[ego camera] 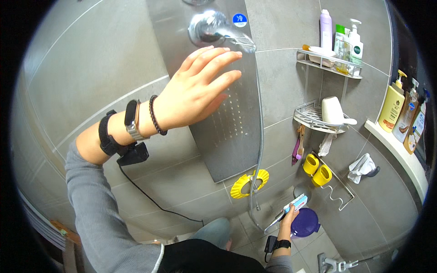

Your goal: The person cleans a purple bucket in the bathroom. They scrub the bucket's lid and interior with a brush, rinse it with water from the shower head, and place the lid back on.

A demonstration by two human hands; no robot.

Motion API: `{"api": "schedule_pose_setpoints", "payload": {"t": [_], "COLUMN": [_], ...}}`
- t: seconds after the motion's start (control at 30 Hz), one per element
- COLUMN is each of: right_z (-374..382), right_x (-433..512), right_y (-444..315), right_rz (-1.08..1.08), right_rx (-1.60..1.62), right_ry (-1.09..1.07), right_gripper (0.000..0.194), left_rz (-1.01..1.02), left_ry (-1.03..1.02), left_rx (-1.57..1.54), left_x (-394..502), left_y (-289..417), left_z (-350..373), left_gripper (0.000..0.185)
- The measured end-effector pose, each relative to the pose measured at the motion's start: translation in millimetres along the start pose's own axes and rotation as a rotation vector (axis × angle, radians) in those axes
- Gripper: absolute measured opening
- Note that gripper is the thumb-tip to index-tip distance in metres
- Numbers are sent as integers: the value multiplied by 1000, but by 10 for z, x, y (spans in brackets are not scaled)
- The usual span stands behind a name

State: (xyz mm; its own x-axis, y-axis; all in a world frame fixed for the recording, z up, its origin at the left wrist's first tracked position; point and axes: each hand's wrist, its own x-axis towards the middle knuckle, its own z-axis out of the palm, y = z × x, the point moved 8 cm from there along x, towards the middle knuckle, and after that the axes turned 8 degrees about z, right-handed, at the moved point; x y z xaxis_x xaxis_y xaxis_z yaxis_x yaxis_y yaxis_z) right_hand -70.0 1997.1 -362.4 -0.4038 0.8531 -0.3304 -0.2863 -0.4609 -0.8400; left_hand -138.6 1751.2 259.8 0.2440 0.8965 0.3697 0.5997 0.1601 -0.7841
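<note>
My left hand (199, 83) is raised in front of a metal shower panel (235, 146), its fingers apart just below the chrome mixer lever (242, 39). Whether a fingertip touches the mixer's base, I cannot tell. Low on the right, my right hand (288, 220) grips a blue and white brush (297, 203) and what looks like the dark handle of a hand shower. A grey shower hose (261, 136) runs down the panel's right edge. Behind it hangs a yellow frilled shower visor (241, 187).
Corner racks (321, 126) hold bottles and a white container. Pump bottles (392, 109) stand on a ledge at the right. Yellow holders (321, 175) and a white cloth (360, 167) hang on the wall. A purple-lidded bucket (305, 223) and a mop-like tool (333, 264) are on the floor.
</note>
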Motion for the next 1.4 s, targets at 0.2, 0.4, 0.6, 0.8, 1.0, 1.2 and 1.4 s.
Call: {"api": "schedule_pose_setpoints", "payload": {"t": [0.2, 0.4, 0.6, 0.8, 1.0, 1.2, 1.4], "right_z": [220, 373, 1104, 2489, 3995, 4940, 5635], "right_x": [-321, -821, -1333, -1694, -1981, -2324, -2505], "right_y": [-462, -1327, -3144, -5178, -7031, -8171, -8364], "right_rz": [49, 246, 232, 76, -443, -1047, -1221], "right_rx": [-1, 83, 278, 241, 77, 184, 110], "right_ry": [-18, -45, -336, -607, -740, -646, -632], "right_gripper": [35, 28, 37, 36, 38, 44, 37], "left_rz": [36, 194, 189, -481, -632, -697, -526], "left_ry": [-183, -292, -182, -133, -95, 96, 187], "left_rx": [37, -261, -678, -1722, -1895, -1797, -1833], "left_x": [330, 416, 213, 216, 703, 902, 662], "left_y": [-347, -369, 136, 856, 968, 682, 579], "left_z": [146, 187, 46, 847, 1550, 1583, 1039], "left_gripper": [88, 55, 53, 79, 56, 81, 58]}}
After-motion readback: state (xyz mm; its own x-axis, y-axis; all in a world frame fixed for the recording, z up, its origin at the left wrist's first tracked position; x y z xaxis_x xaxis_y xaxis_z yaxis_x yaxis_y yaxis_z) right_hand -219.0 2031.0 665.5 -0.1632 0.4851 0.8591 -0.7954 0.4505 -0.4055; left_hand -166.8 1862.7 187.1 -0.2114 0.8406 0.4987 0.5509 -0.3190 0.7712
